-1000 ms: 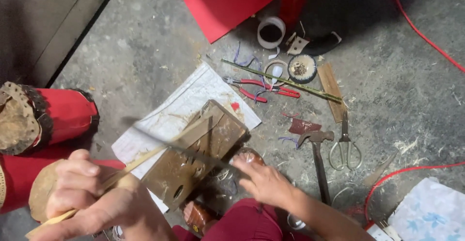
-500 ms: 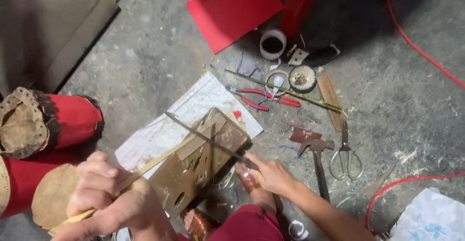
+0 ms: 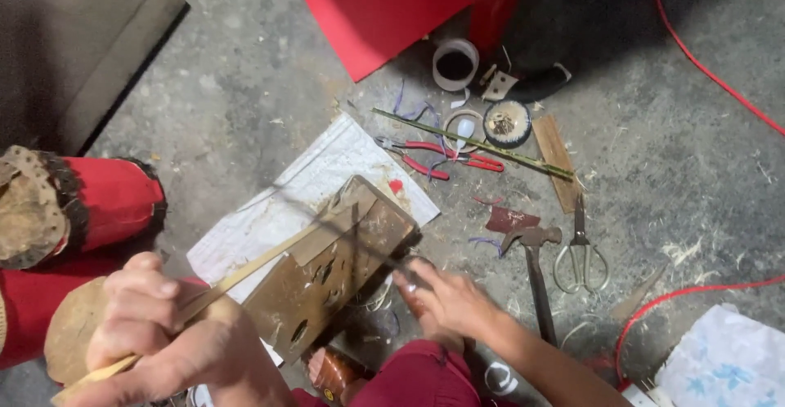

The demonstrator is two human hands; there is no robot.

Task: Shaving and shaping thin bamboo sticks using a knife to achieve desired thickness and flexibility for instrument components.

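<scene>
Splitting a bamboo strip on a worn wooden block, floor-level workbench.

The left hand (image 3: 168,333) is closed around a long pale bamboo strip (image 3: 245,272), whose far end lies across the scuffed brown wooden block with slots (image 3: 331,272). The right hand (image 3: 450,301) grips a thin dark blade; half a second ago the blade showed as a clear diagonal line over the block, now it is a blur nearer the hand, so the cut seems to be advancing. White paper (image 3: 327,174) lies under the block; red-handled pliers (image 3: 441,158), a hammer (image 3: 536,252) and scissors (image 3: 580,252) rest nearby.
</scene>
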